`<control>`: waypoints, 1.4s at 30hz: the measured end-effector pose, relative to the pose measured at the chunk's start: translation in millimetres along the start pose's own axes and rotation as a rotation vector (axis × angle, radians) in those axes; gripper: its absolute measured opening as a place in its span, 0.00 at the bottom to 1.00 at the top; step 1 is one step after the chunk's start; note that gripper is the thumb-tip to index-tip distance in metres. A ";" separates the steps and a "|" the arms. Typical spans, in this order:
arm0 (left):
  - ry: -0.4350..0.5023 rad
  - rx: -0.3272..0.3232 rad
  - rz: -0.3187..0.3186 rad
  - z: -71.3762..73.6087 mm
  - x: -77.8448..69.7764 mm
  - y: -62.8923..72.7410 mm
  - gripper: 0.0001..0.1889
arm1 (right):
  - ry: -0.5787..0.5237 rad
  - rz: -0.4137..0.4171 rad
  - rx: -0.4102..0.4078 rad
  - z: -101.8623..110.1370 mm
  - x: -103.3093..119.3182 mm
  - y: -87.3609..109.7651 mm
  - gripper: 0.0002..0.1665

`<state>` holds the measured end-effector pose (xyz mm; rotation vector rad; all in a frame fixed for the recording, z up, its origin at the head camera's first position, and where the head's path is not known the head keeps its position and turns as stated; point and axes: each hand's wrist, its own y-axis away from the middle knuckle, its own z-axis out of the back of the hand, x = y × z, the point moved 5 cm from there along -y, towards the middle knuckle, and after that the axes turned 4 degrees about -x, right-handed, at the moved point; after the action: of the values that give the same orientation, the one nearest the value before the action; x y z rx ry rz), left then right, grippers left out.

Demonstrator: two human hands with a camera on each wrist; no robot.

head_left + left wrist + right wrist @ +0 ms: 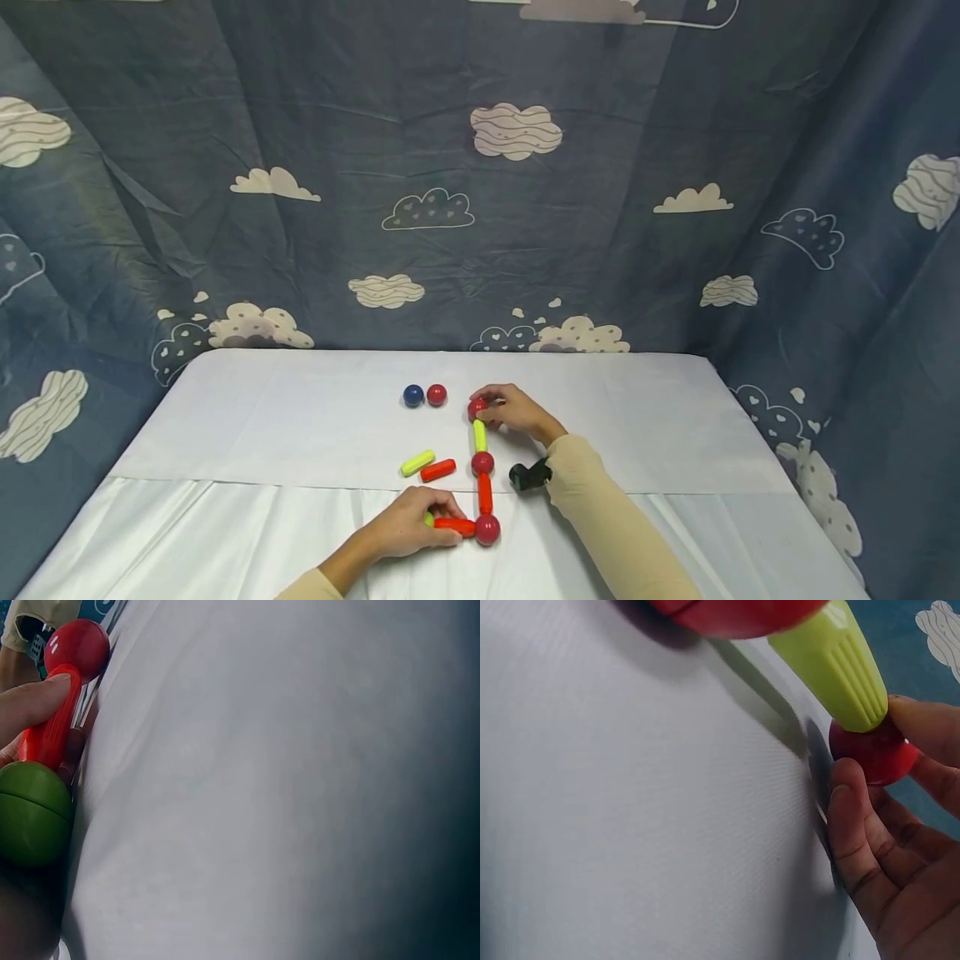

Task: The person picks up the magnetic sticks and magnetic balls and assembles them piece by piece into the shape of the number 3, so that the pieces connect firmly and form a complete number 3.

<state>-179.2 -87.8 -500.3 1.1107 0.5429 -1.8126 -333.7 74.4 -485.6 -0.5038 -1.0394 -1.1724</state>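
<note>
Bracketing the middle ball (483, 463), left hand (414, 522) grips red rod (457, 527) at seven o'clock, right hand (513, 410) pinches end ball (475, 408) at twelve

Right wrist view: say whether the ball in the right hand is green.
No, the right hand pinches a red ball at the end of a yellow-green rod.

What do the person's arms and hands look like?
The person wears long, plain beige cloth sleeves reaching toward the wrists. The left hand and right hand wear no gloves. A small black gadget shows beside the right sleeve.
</note>
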 end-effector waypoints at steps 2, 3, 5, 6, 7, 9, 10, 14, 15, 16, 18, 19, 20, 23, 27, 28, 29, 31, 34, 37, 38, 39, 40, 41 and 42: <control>-0.002 -0.001 -0.001 0.1 -0.7 0.4 0.07 | 0.004 0.012 0.009 -0.4 -0.7 0.8 0.18; -0.002 -0.001 -0.001 0.2 -1.1 0.7 0.07 | 0.006 0.019 0.014 -0.6 -1.4 1.0 0.18; -0.004 -0.003 -0.003 0.1 -1.7 1.0 0.07 | 0.006 0.026 0.020 -1.3 -3.2 0.5 0.18; -0.004 -0.004 -0.004 0.1 -2.0 1.1 0.07 | 0.006 0.027 0.021 -1.7 -3.7 0.5 0.18; -0.005 -0.006 -0.005 0.1 -2.3 1.3 0.07 | 0.007 0.031 0.021 -2.0 -3.8 0.5 0.18; -0.006 -0.011 -0.010 0.1 -2.9 1.7 0.07 | 0.007 0.033 0.020 -2.7 -3.7 0.5 0.18; -0.009 -0.013 -0.013 0.2 -3.0 1.9 0.07 | 0.006 0.032 0.019 -2.9 -3.4 0.7 0.18; -0.015 -0.015 -0.024 0.3 -3.1 2.2 0.07 | 0.014 0.026 0.005 -3.2 -1.9 2.5 0.18; -0.015 -0.015 -0.025 0.5 -3.0 2.0 0.07 | 0.013 0.022 0.000 -3.1 -1.8 2.6 0.18; -0.015 -0.015 -0.027 0.7 -2.9 1.9 0.07 | 0.012 0.020 -0.005 -3.1 -2.2 2.4 0.18; -0.015 -0.016 -0.029 0.9 -2.6 1.7 0.07 | 0.012 0.020 -0.012 -3.2 -2.2 2.3 0.17; -0.014 -0.016 -0.028 0.9 -2.4 1.7 0.07 | 0.011 0.022 -0.013 -3.3 -2.7 2.1 0.18; -0.014 -0.016 -0.027 0.8 -2.3 1.8 0.07 | 0.011 0.024 -0.013 -3.5 -3.0 2.0 0.18; -0.011 -0.013 -0.018 0.0 -1.8 2.2 0.07 | 0.011 0.021 -0.008 -4.1 -4.0 1.8 0.18; -0.014 -0.015 -0.023 0.0 -1.6 1.6 0.07 | 0.010 0.004 -0.016 -4.2 -5.9 0.9 0.18; -0.014 -0.016 -0.027 0.1 -1.7 1.3 0.07 | 0.012 0.001 -0.021 -4.1 -6.0 0.8 0.18; -0.016 -0.017 -0.032 0.2 -1.7 1.0 0.07 | 0.013 -0.005 -0.026 -3.9 -6.1 0.8 0.18; -0.013 -0.016 -0.036 0.2 -1.6 0.5 0.07 | 0.014 -0.014 -0.031 -3.6 -5.6 1.3 0.19; -0.008 -0.010 -0.034 -0.5 -0.9 0.1 0.07 | 0.013 -0.035 -0.037 -2.8 -4.5 3.5 0.19; -0.007 -0.009 -0.033 -0.8 -0.5 0.0 0.07 | 0.000 -0.054 -0.042 -1.6 -3.8 6.4 0.20; -0.009 -0.012 -0.036 -0.6 -0.6 0.0 0.07 | -0.005 -0.062 -0.048 -1.0 -3.9 7.4 0.20; -0.012 -0.015 -0.040 -0.4 -0.8 0.1 0.07 | -0.013 -0.071 -0.055 -0.4 -4.0 8.4 0.21; -0.012 -0.017 -0.043 -0.2 -1.1 0.2 0.07 | -0.023 -0.080 -0.062 0.2 -4.5 9.3 0.21; -0.013 -0.020 -0.044 0.1 -1.3 0.2 0.07 | -0.039 -0.089 -0.070 0.7 -5.1 10.3 0.22; -0.014 -0.021 -0.044 0.3 -1.5 0.3 0.07 | -0.056 -0.100 -0.078 1.3 -5.8 11.4 0.22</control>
<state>-178.9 -87.5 -498.8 1.0789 0.5813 -1.8467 -323.8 82.4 -487.9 -0.5538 -1.0799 -1.2982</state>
